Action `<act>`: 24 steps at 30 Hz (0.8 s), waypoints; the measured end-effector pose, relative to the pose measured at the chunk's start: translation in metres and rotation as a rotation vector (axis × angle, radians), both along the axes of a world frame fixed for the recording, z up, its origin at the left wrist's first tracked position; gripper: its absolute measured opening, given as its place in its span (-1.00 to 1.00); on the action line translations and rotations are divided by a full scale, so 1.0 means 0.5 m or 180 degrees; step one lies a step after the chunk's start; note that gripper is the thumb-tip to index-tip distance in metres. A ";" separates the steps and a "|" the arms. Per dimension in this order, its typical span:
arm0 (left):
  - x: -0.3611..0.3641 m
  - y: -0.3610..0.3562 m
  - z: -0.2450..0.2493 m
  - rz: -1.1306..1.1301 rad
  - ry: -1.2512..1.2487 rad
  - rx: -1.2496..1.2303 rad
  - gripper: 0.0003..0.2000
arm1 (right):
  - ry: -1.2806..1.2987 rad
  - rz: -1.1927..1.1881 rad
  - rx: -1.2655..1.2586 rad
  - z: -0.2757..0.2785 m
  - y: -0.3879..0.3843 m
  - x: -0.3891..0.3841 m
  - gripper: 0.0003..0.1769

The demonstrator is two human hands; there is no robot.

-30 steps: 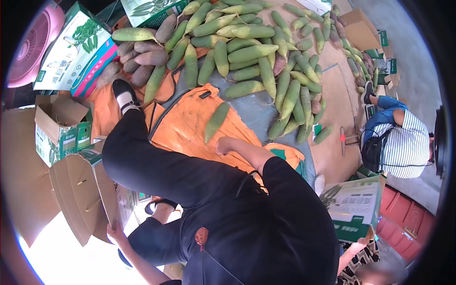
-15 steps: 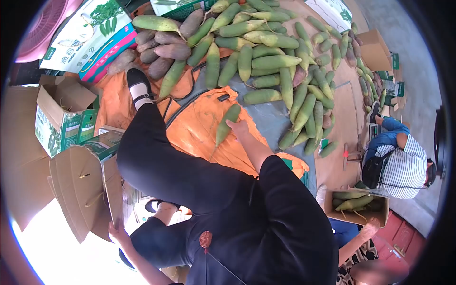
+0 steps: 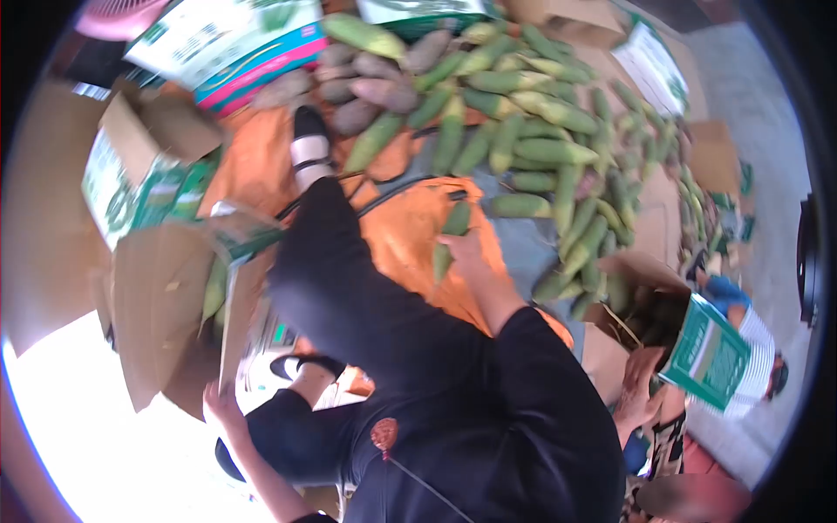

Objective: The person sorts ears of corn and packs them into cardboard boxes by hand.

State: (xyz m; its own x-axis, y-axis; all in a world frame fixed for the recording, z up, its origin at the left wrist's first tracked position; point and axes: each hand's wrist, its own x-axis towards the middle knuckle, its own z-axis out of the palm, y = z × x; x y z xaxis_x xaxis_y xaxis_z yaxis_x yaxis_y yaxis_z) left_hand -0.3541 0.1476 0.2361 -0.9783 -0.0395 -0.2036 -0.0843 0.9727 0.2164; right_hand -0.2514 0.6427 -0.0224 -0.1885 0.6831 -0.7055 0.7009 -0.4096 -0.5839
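Note:
My right hand (image 3: 464, 248) is closed around a green radish (image 3: 455, 220) above an orange cloth (image 3: 401, 222). Its fingers wrap the radish's lower half, and the tip points down toward my knee. On the left, my left hand (image 3: 222, 408) grips the edge of an open cardboard box (image 3: 166, 305). A green radish (image 3: 214, 288) shows inside that box, beside the flap. Ahead of my right hand lies a heap of green radishes (image 3: 549, 152), with several purplish radishes (image 3: 384, 94) at its left end.
A co-worker's hands (image 3: 641, 392) hold a carton (image 3: 711, 353) of radishes at my right. Another person in a striped shirt (image 3: 757, 357) is behind it. An open box (image 3: 144, 179) stands at far left, and a printed carton (image 3: 253, 48) lies beyond my foot.
The whole view has shifted, with the heap now further right. The co-worker's carton has come up and nearer the heap, its green side now showing. My right hand still holds the radish.

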 end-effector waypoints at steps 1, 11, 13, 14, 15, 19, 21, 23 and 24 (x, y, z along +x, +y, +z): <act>0.003 0.011 -0.004 -0.0292 0.0582 -0.0097 -0.82 | 0.0028 0.0394 0.0148 -0.005 0.001 -0.011 -0.31; -0.008 0.052 0.051 -0.0252 0.0293 -0.0110 -0.85 | 0.2162 0.2334 0.1117 0.445 -0.020 -0.286 -0.31; -0.007 0.045 0.051 -0.0286 0.0257 -0.0059 -0.82 | 0.2651 0.2536 0.1008 0.570 -0.065 -0.332 -0.32; -0.009 0.043 0.049 -0.0257 0.0256 -0.0043 -0.82 | 0.2816 0.2784 0.1229 0.618 -0.086 -0.352 -0.32; -0.009 0.041 0.046 -0.0295 0.0364 -0.0002 -0.81 | 0.2816 0.3202 0.1633 0.679 -0.116 -0.366 -0.30; -0.002 0.034 0.037 -0.0421 0.0501 0.0013 -0.75 | 0.3594 0.4493 0.2734 0.798 -0.254 -0.421 -0.30; 0.006 0.030 0.035 -0.0457 0.0470 -0.0010 -0.72 | 0.3706 0.4801 0.3066 0.834 -0.359 -0.423 -0.30; 0.006 0.030 0.033 -0.0505 0.0572 -0.0085 -0.68 | 0.3471 0.5451 0.3075 0.806 -0.442 -0.448 -0.40; 0.009 0.029 0.033 -0.0528 0.0563 -0.0062 -0.68 | 0.3410 0.5525 0.3307 0.782 -0.488 -0.447 -0.40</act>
State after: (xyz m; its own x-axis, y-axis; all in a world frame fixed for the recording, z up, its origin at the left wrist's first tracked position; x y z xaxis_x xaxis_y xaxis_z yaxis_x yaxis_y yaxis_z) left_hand -0.3496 0.1622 0.2527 -0.9920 0.1225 -0.0292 0.1146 0.9742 0.1945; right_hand -0.4748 0.3985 0.3687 -0.7410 -0.5496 0.3859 -0.6712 0.6238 -0.4005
